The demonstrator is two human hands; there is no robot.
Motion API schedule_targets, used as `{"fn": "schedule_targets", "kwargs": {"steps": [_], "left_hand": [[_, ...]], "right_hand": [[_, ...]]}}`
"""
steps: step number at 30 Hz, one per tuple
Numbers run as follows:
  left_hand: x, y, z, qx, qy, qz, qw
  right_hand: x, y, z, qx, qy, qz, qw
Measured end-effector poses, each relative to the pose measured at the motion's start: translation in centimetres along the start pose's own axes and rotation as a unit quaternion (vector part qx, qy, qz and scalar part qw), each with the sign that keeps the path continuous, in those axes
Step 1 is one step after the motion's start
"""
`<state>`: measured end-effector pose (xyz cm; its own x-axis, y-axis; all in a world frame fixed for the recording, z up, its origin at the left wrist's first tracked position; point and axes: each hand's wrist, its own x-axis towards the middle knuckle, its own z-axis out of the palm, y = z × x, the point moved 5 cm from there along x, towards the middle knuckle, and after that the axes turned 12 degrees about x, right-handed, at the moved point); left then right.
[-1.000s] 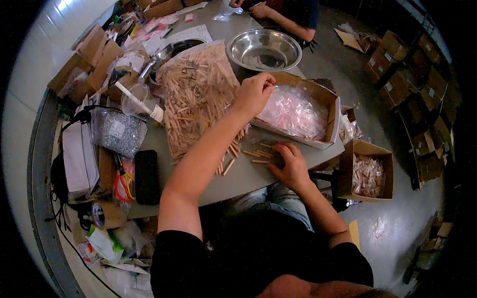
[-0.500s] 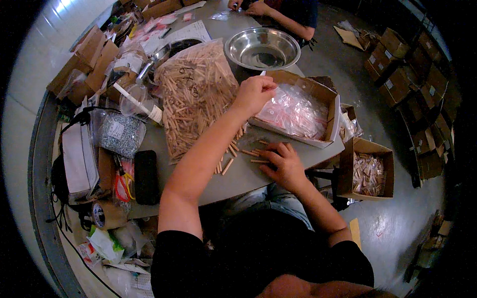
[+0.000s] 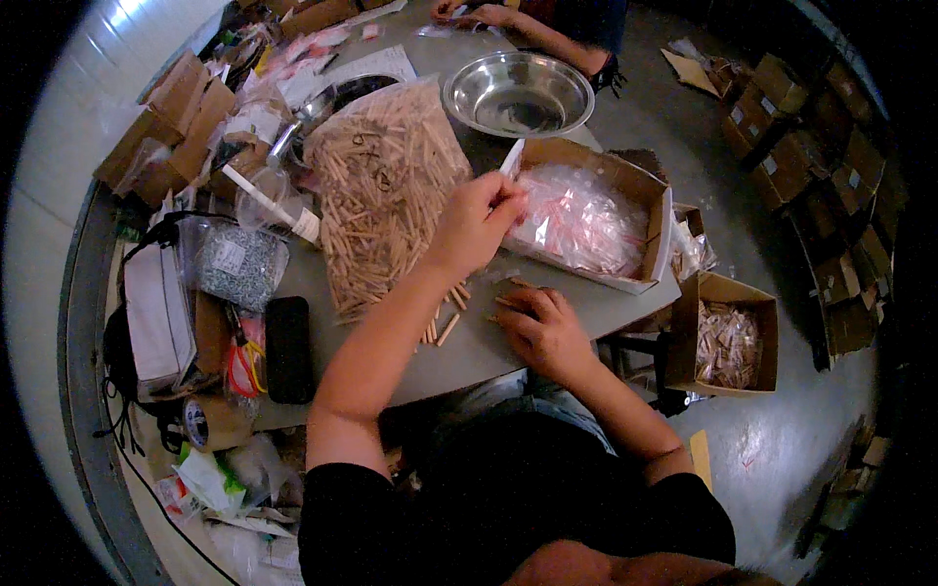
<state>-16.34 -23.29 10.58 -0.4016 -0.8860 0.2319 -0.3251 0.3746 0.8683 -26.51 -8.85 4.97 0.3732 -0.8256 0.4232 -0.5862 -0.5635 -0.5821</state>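
Observation:
My left hand (image 3: 481, 223) is closed in a pinch beside the near left corner of an open carton (image 3: 650, 285) full of small clear plastic bags (image 3: 586, 220). What its fingertips hold is too small to make out. On the grey table, my right hand (image 3: 547, 334) curls over a few short wooden sticks (image 3: 515, 283), its fingers closed on them and hiding most of their length. To the left lies a large clear bag of wooden sticks (image 3: 386, 195), with several loose ones (image 3: 448, 329) spilled by its lower edge.
A steel basin (image 3: 518, 95) stands behind the carton. A small box of filled packets (image 3: 728, 342) is beyond the table's right edge. At left are a bag of metal parts (image 3: 239, 264), a black case (image 3: 287, 350) and a tape roll (image 3: 210, 422). Another person's arm (image 3: 547, 41) reaches in at the far end.
My left hand has drawn back from above the carton, toward me and left. My right hand has shifted slightly left and its fingers have drawn in over the sticks.

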Motion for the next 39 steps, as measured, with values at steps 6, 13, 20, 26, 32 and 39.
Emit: {"fn": "schedule_targets", "kwargs": {"steps": [6,13,20,26,32,39], "left_hand": [[-12.5,-0.2,-3.8,-0.104,0.019,-0.054,0.993],[-22.7,-1.3,0.4,-0.267,-0.077,-0.253,0.927],[-24.5,-4.0,5.8,-0.289,-0.201,-0.244,0.904],[-25.3,-6.0,11.6,-0.387,-0.265,-0.265,0.843],[-24.8,-6.5,12.1,-0.506,-0.196,-0.336,0.770],[-23.8,-4.9,11.5,-0.561,-0.211,-0.355,0.717]], "right_hand": [[-1.2,0.6,-1.8,0.060,0.050,0.088,0.993],[-0.4,1.5,-1.6,0.071,-0.019,0.156,0.985],[1.3,0.0,-1.4,0.062,-0.105,0.174,0.977],[1.8,-0.7,-0.7,0.065,-0.131,0.110,0.983],[1.3,-1.3,-0.1,0.081,-0.171,0.057,0.980],[-1.0,-3.3,0.3,0.148,-0.230,0.031,0.961]]}}
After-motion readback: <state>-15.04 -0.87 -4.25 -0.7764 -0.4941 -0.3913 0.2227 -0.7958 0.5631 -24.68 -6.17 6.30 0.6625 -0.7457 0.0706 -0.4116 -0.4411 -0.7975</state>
